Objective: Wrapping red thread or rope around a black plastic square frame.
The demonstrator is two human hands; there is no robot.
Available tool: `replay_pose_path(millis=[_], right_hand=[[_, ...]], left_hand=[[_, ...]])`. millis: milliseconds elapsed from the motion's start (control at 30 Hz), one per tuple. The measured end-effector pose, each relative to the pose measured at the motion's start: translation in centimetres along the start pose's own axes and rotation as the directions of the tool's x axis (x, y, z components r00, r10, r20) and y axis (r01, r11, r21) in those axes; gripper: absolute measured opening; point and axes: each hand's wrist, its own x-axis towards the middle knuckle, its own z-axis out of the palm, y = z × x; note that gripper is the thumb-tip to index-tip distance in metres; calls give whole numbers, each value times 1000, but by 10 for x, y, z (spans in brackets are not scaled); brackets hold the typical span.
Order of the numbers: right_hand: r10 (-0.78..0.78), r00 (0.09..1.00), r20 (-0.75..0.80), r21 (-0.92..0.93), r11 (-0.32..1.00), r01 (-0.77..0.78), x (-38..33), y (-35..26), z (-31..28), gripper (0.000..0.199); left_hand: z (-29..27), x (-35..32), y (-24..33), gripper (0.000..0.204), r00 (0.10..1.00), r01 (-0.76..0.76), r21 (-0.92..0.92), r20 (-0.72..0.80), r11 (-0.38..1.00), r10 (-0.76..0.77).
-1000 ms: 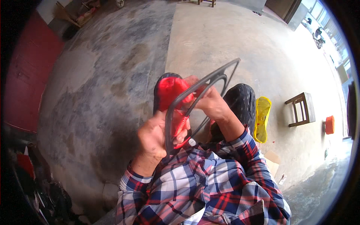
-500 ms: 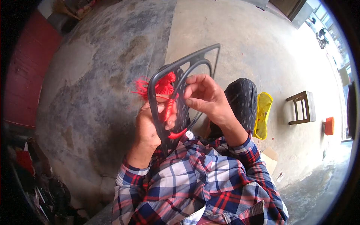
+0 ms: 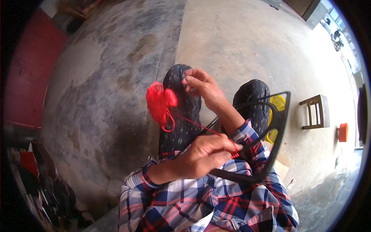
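My left hand (image 3: 201, 156) is closed on a black angular frame with a curved inner hoop (image 3: 281, 125), which lies tilted across my lap and right forearm. Red cord (image 3: 197, 124) is wound round the frame beside the thumb and stretches up to the left. It leads to a loose red cord bundle (image 3: 157, 103) beside my left knee, slightly blurred. Above that knee, my right hand (image 3: 206, 87) has its fingers loosely bent and apart, nothing visible between them. The far side of the frame is partly hidden by my arm.
A yellow basket-like thing (image 3: 277, 102) stands beyond my right knee. Further right are a small dark wooden stool (image 3: 320, 112) and an orange-red object (image 3: 342, 132). Dark clutter (image 3: 50, 185) fills the lower left. A red panel (image 3: 33, 69) is at far left.
The frame has turned and swung down to the right with my left hand. My right hand has left the hoop and moved up left. The red bundle now hangs apart from the frame, its cord drawn out.
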Motion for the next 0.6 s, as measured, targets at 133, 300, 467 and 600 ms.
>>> replay_pose_path(millis=[133,300,467,600], right_hand=[[-94,976,195,-312,938,152,17,18,9,45],[-67,886,460,-378,888,263,6,35,0,50],[4,825,565,-519,779,352,-26,15,15,52],[-63,891,449,-677,627,385,-37,20,30,45]], left_hand=[[5,7,-2,28,982,-165,104,112,981,153],[-3,3,-5,29,980,-192,52,66,980,189],[-8,2,-5,29,988,-143,-6,62,990,143],[-7,-1,-9,24,996,-84,-165,-23,983,82]])
